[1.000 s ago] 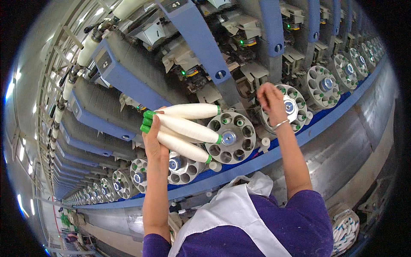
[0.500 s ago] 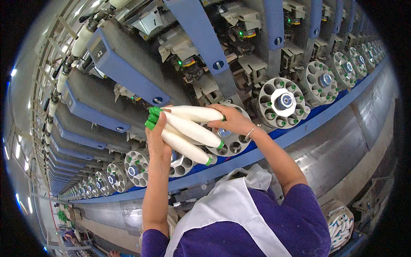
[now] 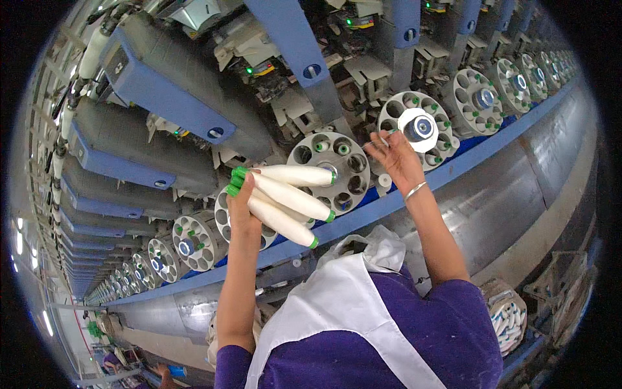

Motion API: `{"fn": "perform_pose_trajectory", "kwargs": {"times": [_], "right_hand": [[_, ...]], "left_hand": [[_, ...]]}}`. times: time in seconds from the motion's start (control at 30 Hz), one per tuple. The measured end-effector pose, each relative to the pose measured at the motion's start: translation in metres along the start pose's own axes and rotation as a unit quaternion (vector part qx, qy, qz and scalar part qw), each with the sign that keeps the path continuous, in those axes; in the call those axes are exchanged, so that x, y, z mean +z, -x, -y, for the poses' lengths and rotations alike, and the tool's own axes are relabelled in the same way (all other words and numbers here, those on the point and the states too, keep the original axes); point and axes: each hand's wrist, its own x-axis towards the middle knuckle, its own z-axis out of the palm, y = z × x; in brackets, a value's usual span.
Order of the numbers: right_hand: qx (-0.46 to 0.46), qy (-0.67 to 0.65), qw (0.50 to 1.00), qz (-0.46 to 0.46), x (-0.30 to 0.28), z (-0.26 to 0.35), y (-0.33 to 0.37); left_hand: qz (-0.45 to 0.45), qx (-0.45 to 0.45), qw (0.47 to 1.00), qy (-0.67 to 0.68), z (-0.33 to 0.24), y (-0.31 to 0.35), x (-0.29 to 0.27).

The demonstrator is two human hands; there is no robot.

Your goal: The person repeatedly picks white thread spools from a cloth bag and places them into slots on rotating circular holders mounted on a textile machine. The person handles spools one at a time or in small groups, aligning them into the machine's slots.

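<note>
My left hand [image 3: 242,206] is closed around several white yarn bobbins [image 3: 295,200] at their green-capped ends. They fan out to the right, their narrower green tips over and below a grey round bobbin magazine [image 3: 345,174]. Some holes of that magazine hold bobbins; others look dark inside. My right hand [image 3: 400,159], a silver bangle at its wrist, is raised with its slightly blurred fingers apart. Those fingers are at the lower left edge of another magazine [image 3: 400,113], which has a white ring around its hub and green-tipped bobbins in its holes. I see no bobbin in this hand.
Blue-and-grey winding units [image 3: 170,97] stand in a long row, with further magazines [image 3: 475,102] receding on both sides. A blue rail [image 3: 447,167] runs below them. Behind my right elbow, a sack [image 3: 508,318] holds white tubes. Another person's arm [image 3: 167,376] shows at lower left.
My right hand has come off the upper bobbin's green tip and moved right to the neighbouring magazine, its fingers spreading. My left hand keeps its bunch of bobbins. The view has shifted slightly.
</note>
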Motion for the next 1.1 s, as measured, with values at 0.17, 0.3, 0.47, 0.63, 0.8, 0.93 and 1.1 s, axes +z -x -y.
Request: {"fn": "perform_pose_trajectory", "kwargs": {"times": [0.17, 0.3, 0.47, 0.63, 0.8, 0.93, 1.1], "right_hand": [[-0.005, 0.089, 0.995, -0.033, -0.003, 0.019, 0.003], [-0.058, 0.516, 0.852, 0.067, -0.006, -0.004, 0.025], [-0.044, 0.837, 0.536, 0.103, -0.045, 0.005, 0.041], [-0.040, 0.602, 0.795, 0.052, -0.089, 0.030, 0.020], [-0.018, 0.109, 0.994, 0.005, -0.069, 0.009, -0.002], [-0.015, 0.013, 0.997, 0.075, -0.035, 0.011, -0.006], [0.083, 0.508, 0.826, 0.229, -0.010, -0.056, 0.007]], "left_hand": [[0.041, -0.007, 0.999, 0.012, 0.021, -0.006, 0.014], [0.033, -0.009, 0.999, 0.014, 0.025, -0.006, 0.022], [0.090, -0.025, 0.995, -0.021, 0.029, -0.018, 0.031], [0.086, 0.042, 0.987, -0.129, 0.081, -0.033, 0.059], [0.083, 0.203, 0.922, -0.318, 0.110, -0.034, 0.084], [0.084, 0.085, 0.977, -0.178, 0.095, -0.023, 0.083], [0.042, -0.003, 0.999, 0.011, 0.070, -0.022, 0.054]]}}
